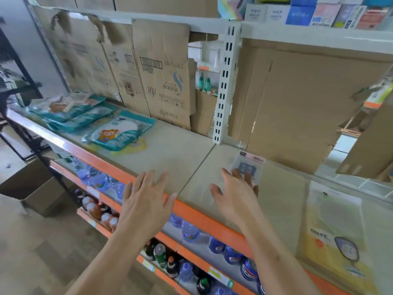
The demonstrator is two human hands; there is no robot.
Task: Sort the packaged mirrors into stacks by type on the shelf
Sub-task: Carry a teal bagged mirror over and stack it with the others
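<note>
- Down low, drink cans [231,252] sit under the orange edge of the shelf [191,150].
- The left hand [146,201] is spread out flat over the front of the shelf. It holds nothing.
- The right hand [236,199] is spread wide too, with straight fingers. It holds nothing.
- A big yellow pack [333,235] lies flat on the shelf, off to the right of the right hand.
- A small clear pack [248,165] with blue print lies just past the right fingertips. I cannot tell if they touch it.
- Far to the left, teal packs [119,130] lie in a loose pile, well apart from the other two packs.
- Brown cardboard [165,67] stands at the back.
- I think the step now is reaching for the small clear pack. Next, the right hand needs to get its fingers under an edge, because the pack looks thin and flat. Then it can lift the pack and put it with others of its kind.
</note>
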